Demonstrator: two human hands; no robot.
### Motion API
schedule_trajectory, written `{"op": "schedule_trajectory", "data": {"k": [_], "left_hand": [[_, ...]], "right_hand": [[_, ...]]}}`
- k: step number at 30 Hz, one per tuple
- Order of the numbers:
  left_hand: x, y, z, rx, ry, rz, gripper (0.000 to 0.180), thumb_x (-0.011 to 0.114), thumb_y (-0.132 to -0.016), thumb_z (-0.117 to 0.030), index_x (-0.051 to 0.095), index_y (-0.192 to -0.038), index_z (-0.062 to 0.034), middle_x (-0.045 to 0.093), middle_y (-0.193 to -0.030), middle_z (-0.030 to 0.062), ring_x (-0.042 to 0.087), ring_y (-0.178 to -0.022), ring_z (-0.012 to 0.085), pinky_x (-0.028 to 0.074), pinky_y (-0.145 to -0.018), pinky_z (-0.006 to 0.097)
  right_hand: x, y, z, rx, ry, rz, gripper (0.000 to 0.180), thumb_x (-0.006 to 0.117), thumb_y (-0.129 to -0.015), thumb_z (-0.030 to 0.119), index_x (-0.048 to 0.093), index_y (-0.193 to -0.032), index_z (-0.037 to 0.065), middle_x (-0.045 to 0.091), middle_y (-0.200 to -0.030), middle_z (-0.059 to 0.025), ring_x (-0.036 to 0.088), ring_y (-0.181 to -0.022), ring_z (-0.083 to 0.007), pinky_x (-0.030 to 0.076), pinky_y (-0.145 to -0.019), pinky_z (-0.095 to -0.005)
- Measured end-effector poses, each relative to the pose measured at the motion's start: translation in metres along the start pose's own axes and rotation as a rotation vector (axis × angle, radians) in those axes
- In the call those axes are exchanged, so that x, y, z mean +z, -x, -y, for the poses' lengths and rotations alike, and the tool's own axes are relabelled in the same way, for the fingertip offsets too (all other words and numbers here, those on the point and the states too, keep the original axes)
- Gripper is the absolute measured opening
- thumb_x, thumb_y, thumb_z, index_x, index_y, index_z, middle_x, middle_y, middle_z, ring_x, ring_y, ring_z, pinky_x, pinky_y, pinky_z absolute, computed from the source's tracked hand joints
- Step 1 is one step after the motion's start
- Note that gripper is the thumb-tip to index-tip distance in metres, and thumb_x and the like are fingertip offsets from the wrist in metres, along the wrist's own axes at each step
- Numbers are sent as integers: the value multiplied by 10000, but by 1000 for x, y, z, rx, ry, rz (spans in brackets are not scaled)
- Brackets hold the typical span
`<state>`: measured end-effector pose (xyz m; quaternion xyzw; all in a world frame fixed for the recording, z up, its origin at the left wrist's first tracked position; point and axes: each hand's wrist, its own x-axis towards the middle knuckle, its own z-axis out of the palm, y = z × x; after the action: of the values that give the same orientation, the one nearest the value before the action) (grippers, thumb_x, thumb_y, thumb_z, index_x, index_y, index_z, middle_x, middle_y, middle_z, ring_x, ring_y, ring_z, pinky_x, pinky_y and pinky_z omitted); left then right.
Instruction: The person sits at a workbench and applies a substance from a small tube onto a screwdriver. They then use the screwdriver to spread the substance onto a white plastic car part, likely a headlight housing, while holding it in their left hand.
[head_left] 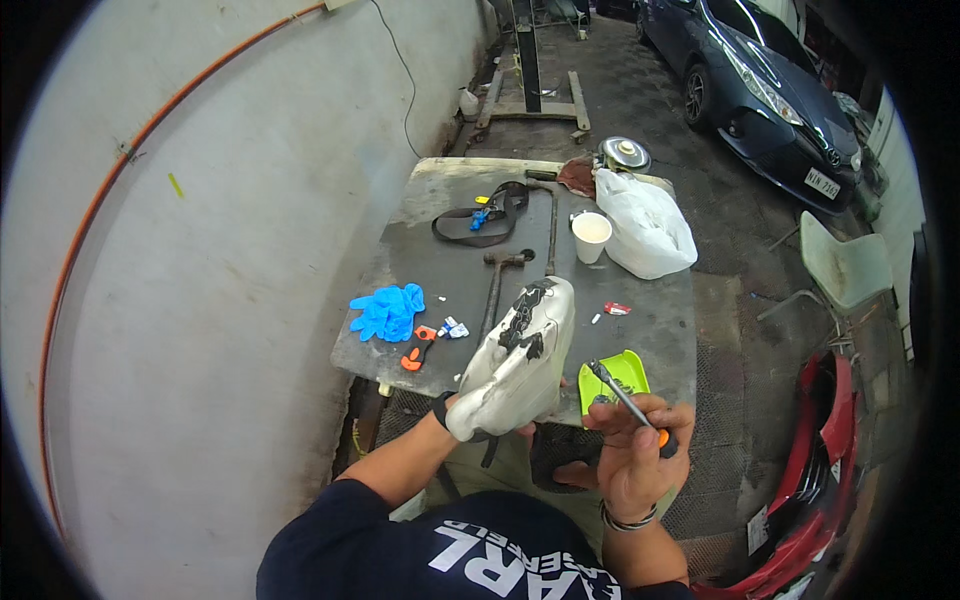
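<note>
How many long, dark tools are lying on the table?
2: a hammer, partly hidden by the held white part, and a thin bar just left of the white cup. More may be hidden under the plastic bag.

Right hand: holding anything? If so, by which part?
Yes: the right hand holds a metal-shafted tool by its black-and-orange handle.

Forearms (400, 465) forward, left hand (453, 402) mostly hidden, right hand (642, 455) curled
</note>
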<state>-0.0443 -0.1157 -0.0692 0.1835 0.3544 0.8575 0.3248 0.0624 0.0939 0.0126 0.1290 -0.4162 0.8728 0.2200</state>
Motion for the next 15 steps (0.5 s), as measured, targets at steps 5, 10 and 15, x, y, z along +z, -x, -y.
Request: {"op": "schedule_trajectory", "data": {"k": [5,10,15], "left_hand": [[-28,9,4,-148,117,-52,902,930,-811,-210,453,-1562,-61,606,-1438,122,606,-1281,205,468,-1123,384],[-10,8,-8,121,-689,16,974,941,-775,-138,403,-1580,-31,573,-1485,60,543,-1338,156,429,-1156,365],[13,5,-16,-1,-565,-71,884,825,-820,51,377,-1580,-2,571,-1496,103,567,-1351,184,443,-1176,388]], "right_hand": [[-1,5,6,-9,-83,-9,320,672,-1043,198,421,-1191,66,639,-1217,-239,742,-987,-465,650,-852,-589],[0,8,11,-71,-29,-9,315,663,-1049,210,424,-1200,71,646,-1197,-237,751,-961,-467,647,-861,-583],[-1,10,12,-187,159,39,314,623,-1074,245,394,-1209,79,621,-1243,-214,776,-934,-394,629,-953,-543]]}}
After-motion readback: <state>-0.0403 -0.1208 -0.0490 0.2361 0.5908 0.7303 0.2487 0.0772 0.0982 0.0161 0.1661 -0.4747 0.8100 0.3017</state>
